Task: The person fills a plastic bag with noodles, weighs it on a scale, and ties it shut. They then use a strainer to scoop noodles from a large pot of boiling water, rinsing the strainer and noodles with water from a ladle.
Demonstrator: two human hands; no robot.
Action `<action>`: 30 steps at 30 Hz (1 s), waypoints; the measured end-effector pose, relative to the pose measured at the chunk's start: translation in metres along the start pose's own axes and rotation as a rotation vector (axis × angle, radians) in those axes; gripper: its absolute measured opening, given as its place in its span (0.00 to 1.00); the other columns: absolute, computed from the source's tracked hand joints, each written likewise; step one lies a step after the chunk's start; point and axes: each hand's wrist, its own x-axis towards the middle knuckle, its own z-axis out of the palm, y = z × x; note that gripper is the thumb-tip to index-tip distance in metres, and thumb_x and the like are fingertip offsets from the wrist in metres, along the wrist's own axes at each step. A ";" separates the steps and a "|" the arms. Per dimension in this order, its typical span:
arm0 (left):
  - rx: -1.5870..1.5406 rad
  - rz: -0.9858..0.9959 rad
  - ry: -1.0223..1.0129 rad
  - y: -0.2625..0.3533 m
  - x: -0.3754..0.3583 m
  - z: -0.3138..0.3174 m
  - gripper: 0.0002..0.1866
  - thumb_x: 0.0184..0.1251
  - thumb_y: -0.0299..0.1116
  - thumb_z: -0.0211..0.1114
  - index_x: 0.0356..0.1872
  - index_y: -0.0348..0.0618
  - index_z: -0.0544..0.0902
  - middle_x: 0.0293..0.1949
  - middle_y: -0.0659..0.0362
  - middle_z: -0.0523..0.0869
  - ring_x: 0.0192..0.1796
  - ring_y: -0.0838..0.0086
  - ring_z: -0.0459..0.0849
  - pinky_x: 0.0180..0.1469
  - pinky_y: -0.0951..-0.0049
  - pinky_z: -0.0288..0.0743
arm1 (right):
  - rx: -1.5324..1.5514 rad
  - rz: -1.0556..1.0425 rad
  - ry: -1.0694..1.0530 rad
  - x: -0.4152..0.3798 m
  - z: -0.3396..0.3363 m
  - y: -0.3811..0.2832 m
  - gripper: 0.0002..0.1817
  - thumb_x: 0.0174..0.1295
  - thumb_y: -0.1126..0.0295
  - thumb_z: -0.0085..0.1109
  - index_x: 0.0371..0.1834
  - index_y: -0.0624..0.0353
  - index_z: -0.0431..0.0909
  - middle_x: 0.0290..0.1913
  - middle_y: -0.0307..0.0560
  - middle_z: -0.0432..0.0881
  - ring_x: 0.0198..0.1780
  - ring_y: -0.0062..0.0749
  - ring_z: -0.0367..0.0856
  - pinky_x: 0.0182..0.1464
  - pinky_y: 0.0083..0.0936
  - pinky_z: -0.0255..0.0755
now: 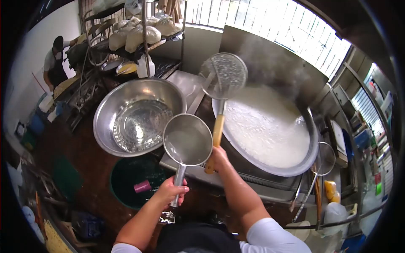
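Note:
My left hand [171, 192] is closed around the metal handle of a deep round dipper [187, 139], with what looks like cloudy liquid inside. The dipper sits in front of a wide steel basin [101, 122] that appears to hold clear water. In my right hand [217, 158] is the wooden handle of a round mesh skimmer [223, 76]. Its wet-looking mesh head is raised, overlapping the left rim of a large steaming pot [282, 171] in this view. White, bubbly liquid [265, 126] fills much of that pot.
Below the basin stands a dark green tub [122, 198] with a pink cup [142, 186] in it. Tied bags [137, 36] rest on a rack at back left. Another person [57, 63] is at far left. A second strainer [325, 158] lies right of the pot.

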 end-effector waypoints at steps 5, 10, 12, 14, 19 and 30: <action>0.200 0.104 0.159 0.017 0.008 0.012 0.17 0.56 0.25 0.69 0.43 0.40 0.71 0.20 0.60 0.76 0.14 0.76 0.74 0.16 0.75 0.71 | 0.290 0.123 -0.123 0.031 0.036 0.020 0.14 0.64 0.64 0.62 0.50 0.58 0.78 0.39 0.43 0.84 0.38 0.33 0.84 0.41 0.36 0.79; 0.327 0.218 0.322 0.021 0.025 0.014 0.16 0.56 0.24 0.67 0.43 0.37 0.71 0.22 0.60 0.76 0.15 0.77 0.75 0.17 0.76 0.70 | 0.222 0.044 -0.172 0.048 0.046 0.022 0.11 0.65 0.67 0.59 0.48 0.58 0.79 0.37 0.42 0.81 0.35 0.30 0.80 0.37 0.32 0.77; 0.312 0.220 0.332 0.021 0.028 0.015 0.14 0.58 0.24 0.67 0.42 0.37 0.71 0.22 0.60 0.77 0.15 0.78 0.75 0.17 0.75 0.71 | -0.060 -0.085 -0.087 0.048 0.051 0.010 0.07 0.61 0.73 0.57 0.42 0.60 0.77 0.29 0.41 0.76 0.26 0.28 0.75 0.28 0.30 0.72; 0.207 0.177 0.300 0.027 0.029 0.019 0.15 0.58 0.24 0.67 0.43 0.40 0.71 0.21 0.61 0.76 0.14 0.77 0.74 0.16 0.75 0.70 | -0.108 -0.019 -0.063 0.038 0.048 -0.014 0.06 0.60 0.73 0.58 0.40 0.61 0.76 0.27 0.42 0.75 0.24 0.28 0.74 0.26 0.31 0.71; -0.211 0.059 -0.002 0.025 0.018 0.002 0.14 0.59 0.26 0.65 0.44 0.42 0.73 0.19 0.63 0.71 0.14 0.76 0.73 0.16 0.74 0.69 | -0.429 -0.107 -0.024 0.014 0.000 -0.076 0.09 0.60 0.72 0.62 0.38 0.60 0.72 0.23 0.41 0.73 0.21 0.27 0.73 0.20 0.28 0.70; -0.351 -0.085 -0.021 -0.055 -0.006 -0.053 0.17 0.58 0.25 0.65 0.48 0.43 0.72 0.20 0.61 0.72 0.16 0.73 0.73 0.20 0.71 0.71 | -0.757 -0.537 0.760 -0.086 -0.322 -0.221 0.06 0.60 0.74 0.49 0.39 0.58 0.74 0.21 0.38 0.73 0.17 0.23 0.72 0.18 0.24 0.67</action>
